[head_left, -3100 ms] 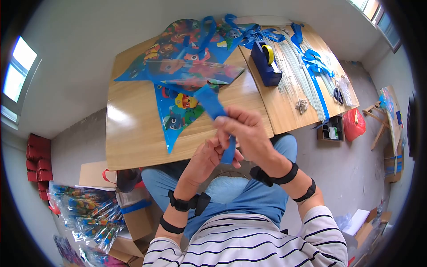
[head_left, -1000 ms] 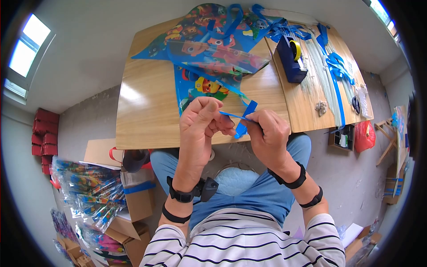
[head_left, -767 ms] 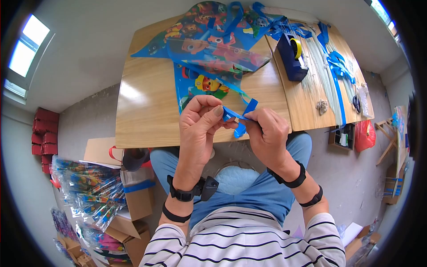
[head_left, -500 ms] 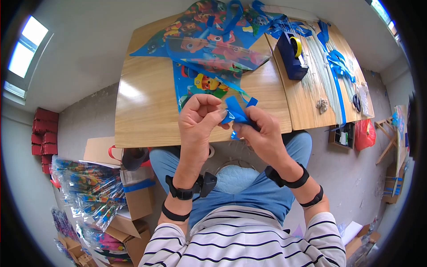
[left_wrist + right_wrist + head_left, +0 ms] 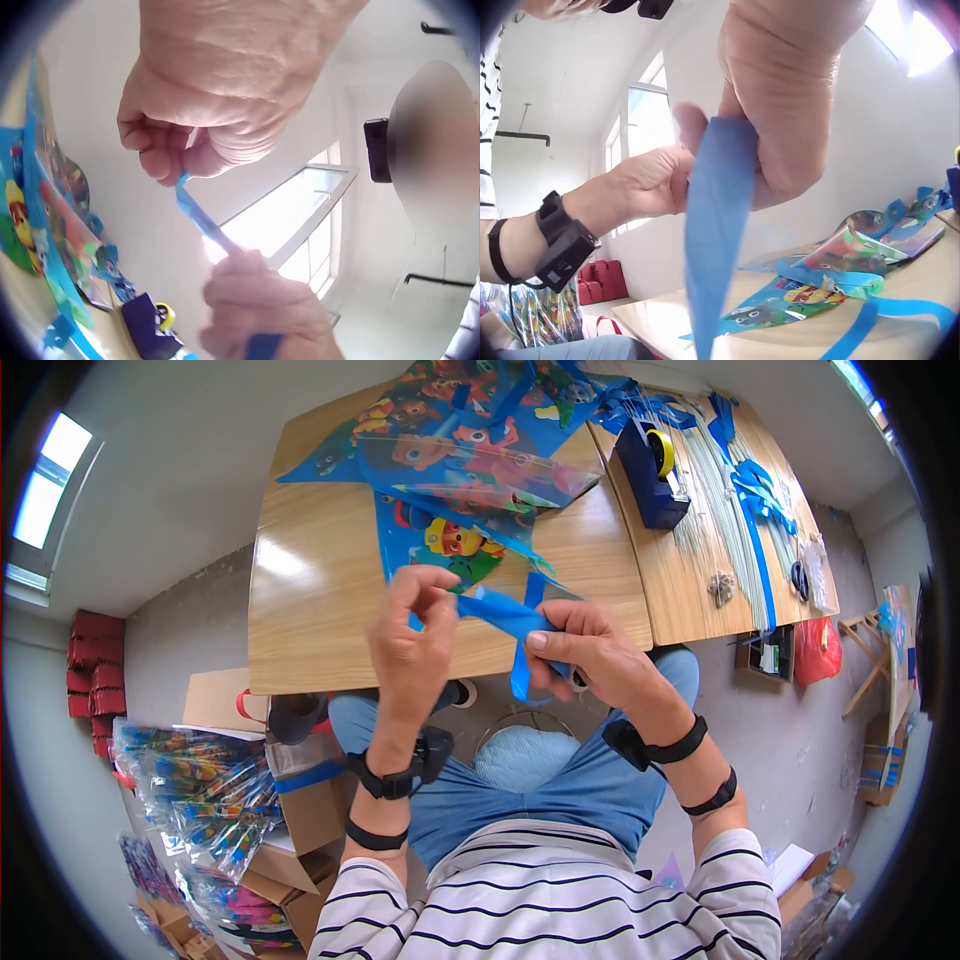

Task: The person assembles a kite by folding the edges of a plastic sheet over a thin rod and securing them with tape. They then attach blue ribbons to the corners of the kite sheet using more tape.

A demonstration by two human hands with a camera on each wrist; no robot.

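A blue ribbon (image 5: 505, 615) stretches between the two hands, over the near edge of the table. My left hand (image 5: 412, 645) pinches one end of it between thumb and fingertips, as the left wrist view shows with the ribbon (image 5: 201, 216) running taut from there. My right hand (image 5: 600, 655) grips the ribbon farther along; a wide tail of ribbon (image 5: 721, 195) hangs from it in the right wrist view. Beyond the hands lies a shiny printed kite sheet (image 5: 455, 538) with cartoon animals, partly folded over and with blue strips on it.
A dark blue tape dispenser (image 5: 650, 480) with a yellow roll stands right of the sheet. Thin white rods (image 5: 725, 510), blue ribbons (image 5: 762, 500) and scissors (image 5: 799, 580) lie on the right-hand table (image 5: 680, 610). Packed film bags (image 5: 200, 785) fill the floor at left.
The hands have turned and bunched the ribbon between them, then drawn apart, the left hand moving left, so the ribbon is now stretched out. The head view has shifted slightly.
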